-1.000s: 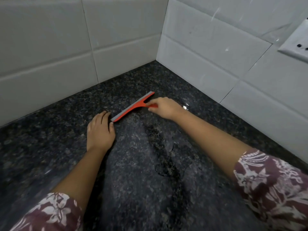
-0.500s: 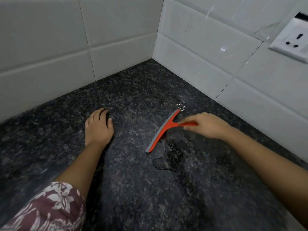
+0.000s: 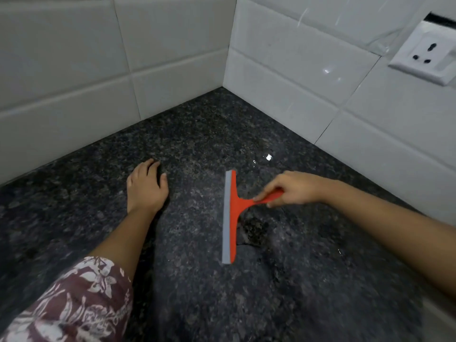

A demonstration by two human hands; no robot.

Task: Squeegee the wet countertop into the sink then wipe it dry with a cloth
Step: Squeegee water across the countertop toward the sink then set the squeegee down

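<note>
You have one view only, the head camera, so no second view shares any of the scene. It looks forward and down from above onto the dark countertop [image 3: 192,280], close to it, facing the tiled corner [image 3: 228,70] at 12 o'clock. Your forearms enter from 7 and 3 o'clock. A wall socket [image 3: 424,55] sits at 2 o'clock.

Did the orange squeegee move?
Yes. The orange squeegee with the grey rubber blade slid away from the resting left hand, rightward and toward the person, its blade turning.
</note>
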